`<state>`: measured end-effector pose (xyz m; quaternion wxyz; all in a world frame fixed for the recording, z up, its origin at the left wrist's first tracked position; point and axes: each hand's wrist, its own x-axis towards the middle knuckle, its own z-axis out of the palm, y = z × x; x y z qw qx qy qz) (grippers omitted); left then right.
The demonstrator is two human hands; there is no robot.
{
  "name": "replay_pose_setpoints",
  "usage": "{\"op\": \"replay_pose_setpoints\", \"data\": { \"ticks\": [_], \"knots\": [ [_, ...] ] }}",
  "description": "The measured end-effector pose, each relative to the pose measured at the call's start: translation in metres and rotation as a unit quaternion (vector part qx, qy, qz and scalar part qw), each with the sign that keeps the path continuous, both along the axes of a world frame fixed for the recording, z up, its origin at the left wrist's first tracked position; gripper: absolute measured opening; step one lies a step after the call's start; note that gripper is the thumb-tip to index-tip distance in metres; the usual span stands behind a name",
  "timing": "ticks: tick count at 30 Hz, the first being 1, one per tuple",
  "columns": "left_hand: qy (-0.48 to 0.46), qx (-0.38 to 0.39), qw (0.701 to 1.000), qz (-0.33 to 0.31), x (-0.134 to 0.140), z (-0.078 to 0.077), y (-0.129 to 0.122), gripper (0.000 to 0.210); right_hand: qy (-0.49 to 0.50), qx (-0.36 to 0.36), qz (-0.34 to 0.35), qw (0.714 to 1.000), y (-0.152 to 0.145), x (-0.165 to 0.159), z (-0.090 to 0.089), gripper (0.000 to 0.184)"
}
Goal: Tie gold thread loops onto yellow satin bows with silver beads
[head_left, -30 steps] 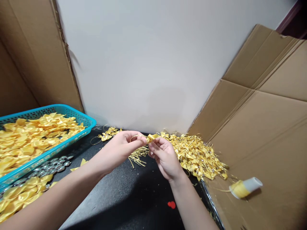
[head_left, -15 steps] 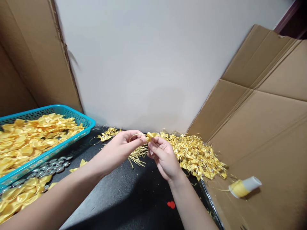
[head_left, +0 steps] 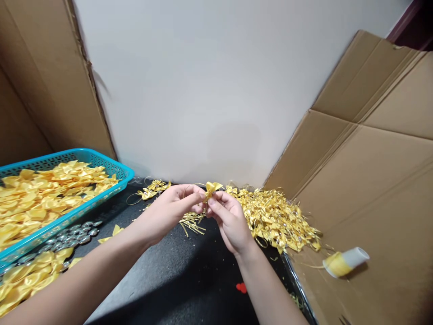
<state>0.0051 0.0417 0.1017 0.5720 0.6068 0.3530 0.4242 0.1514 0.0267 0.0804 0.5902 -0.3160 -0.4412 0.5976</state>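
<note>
The left hand (head_left: 176,201) and right hand (head_left: 233,221) meet at a small yellow satin bow (head_left: 212,188), which sits between and slightly above their fingertips. The right thumb and forefinger are closed on its lower right side; the left thumb and fingertips pinch together at its left edge, where thin gold cord (head_left: 200,184) shows. How much of the cord the left fingers grip is hard to tell. Just below the fingers lie cut gold cords (head_left: 192,223). Right of the fingers is a heap of gem-centred bows (head_left: 280,216), and farther right a white tube (head_left: 355,257) partly wrapped in yellow. Well left of the fingers, a teal basket (head_left: 130,174) holds yellow satin pieces (head_left: 61,194), with silvery gems (head_left: 74,234) beside it.
</note>
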Motion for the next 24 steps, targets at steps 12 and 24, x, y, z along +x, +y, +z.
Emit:
{"op": "replay_pose_setpoints", "data": {
  "ticks": [12, 24],
  "knots": [
    [0.003, -0.007, 1.000, 0.011, -0.0045, -0.0008, 0.0014, 0.022, -0.002, 0.015, 0.026, 1.000, -0.0008, 0.0024, -0.0015, 0.028],
    [0.040, 0.007, 0.999, 0.017, -0.0045, 0.0019, 0.0006, 0.023, -0.052, 0.049, 0.020, 0.997, 0.0004, 0.0061, -0.0010, 0.025]
  ]
}}
